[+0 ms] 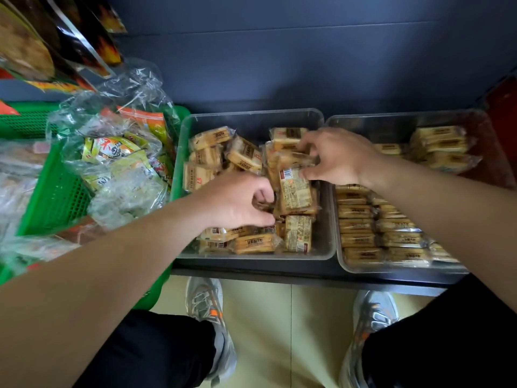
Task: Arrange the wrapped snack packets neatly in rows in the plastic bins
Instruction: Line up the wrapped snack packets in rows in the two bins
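Note:
Two clear plastic bins stand side by side on a dark shelf. The middle bin (pixel 253 116) holds several yellow wrapped snack packets (pixel 243 156) lying jumbled. My left hand (pixel 237 200) reaches into its centre, fingers curled round a packet there. My right hand (pixel 335 158) is over the same bin's right side and pinches the top of a packet turned label-side up (pixel 296 191). The right bin (pixel 402 120) holds packets stacked in neat rows (pixel 377 228), with a small pile at its far end (pixel 439 148).
A green mesh basket (pixel 56 197) at the left holds clear bags of green and orange snacks (pixel 117 161). Large snack bags (pixel 42 37) hang at the upper left. The shelf front edge (pixel 279 275) lies above my shoes on the pale floor.

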Demonstrator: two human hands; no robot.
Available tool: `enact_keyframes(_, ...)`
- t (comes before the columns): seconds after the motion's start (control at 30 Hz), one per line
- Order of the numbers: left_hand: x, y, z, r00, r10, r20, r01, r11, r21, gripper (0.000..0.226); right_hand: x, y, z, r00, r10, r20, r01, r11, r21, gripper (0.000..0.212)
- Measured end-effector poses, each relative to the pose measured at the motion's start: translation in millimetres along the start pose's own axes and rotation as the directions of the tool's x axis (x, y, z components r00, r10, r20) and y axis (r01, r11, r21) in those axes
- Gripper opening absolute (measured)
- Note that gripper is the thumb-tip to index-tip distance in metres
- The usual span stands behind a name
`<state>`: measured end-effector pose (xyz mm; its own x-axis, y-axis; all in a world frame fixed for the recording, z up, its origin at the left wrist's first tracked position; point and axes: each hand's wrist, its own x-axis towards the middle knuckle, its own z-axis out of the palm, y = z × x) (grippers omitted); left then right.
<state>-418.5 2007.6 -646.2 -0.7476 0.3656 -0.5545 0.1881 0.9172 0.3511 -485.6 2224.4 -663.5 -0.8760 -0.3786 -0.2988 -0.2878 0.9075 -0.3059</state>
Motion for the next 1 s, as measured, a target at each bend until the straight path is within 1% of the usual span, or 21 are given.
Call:
enact_keyframes(0.07, 0, 5, 13, 0.988, -0.001, 0.157, -0.006, 0.999, 0.049, 0.06, -3, 2, -2, 1.0, -0.018, -0.004, 0.018, 1.0, 0.009, 0.058)
enact_keyframes(0.13, 0, 6, 25, 0.976, -0.003, 0.219, -0.037, 0.984, 0.175, 0.067, -8, 6, -3, 0.999, -0.031, -0.017, 0.031, 0.999, 0.036, 0.053)
enact_keyframes(0.17, 1, 6, 28, 0.975, 0.002, 0.22, -0.052, 0.975, 0.218, 0.067, -10, 8, -3, 0.999, -0.034, -0.021, 0.035, 0.998, 0.055, 0.051)
enact_keyframes(0.2, 2, 6, 30, 0.977, 0.01, 0.213, -0.058, 0.973, 0.223, 0.065, -13, 10, -3, 0.999, -0.036, -0.018, 0.037, 0.997, 0.072, 0.048)
enact_keyframes(0.33, 3, -3, 30, 0.985, 0.038, 0.17, -0.059, 0.991, 0.12, 0.042, -19, 15, 3, 0.998, -0.058, 0.025, 0.054, 0.991, 0.124, 0.04)
enact_keyframes(0.37, 3, -5, 30, 0.987, 0.034, 0.159, -0.05, 0.994, 0.102, 0.041, -20, 15, 3, 0.998, -0.063, 0.027, 0.059, 0.989, 0.134, 0.038)
enact_keyframes(0.43, 3, -8, 32, 0.99, 0.025, 0.141, -0.037, 0.996, 0.082, 0.048, -19, 16, 2, 0.998, -0.063, 0.014, 0.06, 0.986, 0.153, 0.037)
enact_keyframes(0.53, 4, -6, 36, 0.993, 0.024, 0.115, -0.04, 0.989, 0.139, 0.058, -19, 15, 2, 0.998, -0.068, 0.01, 0.066, 0.986, 0.153, 0.038)
enact_keyframes(0.6, 6, -4, 37, 0.995, 0.038, 0.091, -0.054, 0.984, 0.171, 0.056, -19, 14, 4, 0.996, -0.083, 0.026, 0.079, 0.987, 0.142, 0.038)
enact_keyframes(0.73, 7, -5, 32, 0.998, 0.034, 0.058, -0.04, 0.994, 0.1, 0.04, -19, 13, 4, 0.994, -0.094, 0.05, 0.086, 0.984, 0.157, 0.041)
enact_keyframes(0.83, 7, -6, 19, 0.999, -0.004, -0.032, 0.004, 1.0, 0.017, 0.024, -20, 12, 1, 0.995, -0.086, 0.052, 0.074, 0.976, 0.205, 0.048)
enact_keyframes(0.9, 6, -13, 2, 0.982, -0.067, -0.177, 0.047, 0.992, -0.115, 0.019, -21, 10, -1, 0.996, -0.079, 0.031, 0.071, 0.976, 0.207, 0.053)
enact_keyframes(0.93, 6, -19, -7, 0.956, -0.107, -0.271, 0.058, 0.981, -0.183, 0.02, -21, 10, -2, 0.997, -0.078, 0.016, 0.073, 0.976, 0.207, 0.054)
enact_keyframes(1.0, 5, -33, -18, 0.876, -0.205, -0.437, 0.092, 0.959, -0.267, 0.026, -21, 10, -2, 0.997, -0.078, -0.014, 0.079, 0.978, 0.191, 0.056)
